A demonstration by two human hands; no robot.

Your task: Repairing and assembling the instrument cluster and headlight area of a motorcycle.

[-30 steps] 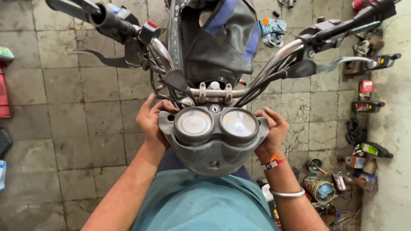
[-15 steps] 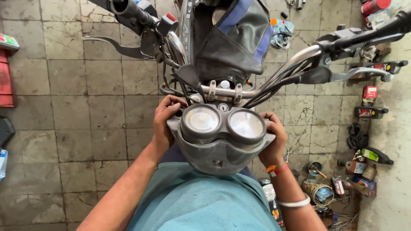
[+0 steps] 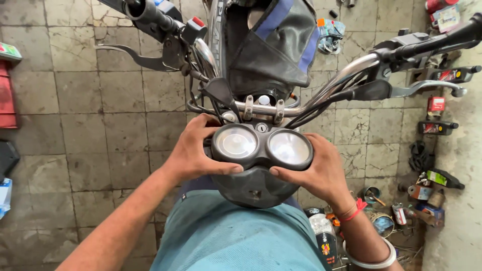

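Instrument cluster (image 3: 261, 150), twin-dial, sits just below the handlebar (image 3: 321, 93). Left hand (image 3: 193, 150) grasps its left side, thumb on the lower housing. Right hand (image 3: 321, 173) grasps its right side. Bottles (image 3: 437, 128) stand on the tiled floor (image 3: 100, 125) at right.

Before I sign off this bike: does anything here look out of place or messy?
Yes. The twin-dial instrument cluster is held between the left hand and right hand, below the handlebar. Bottles and cans lie scattered on the tiled floor.
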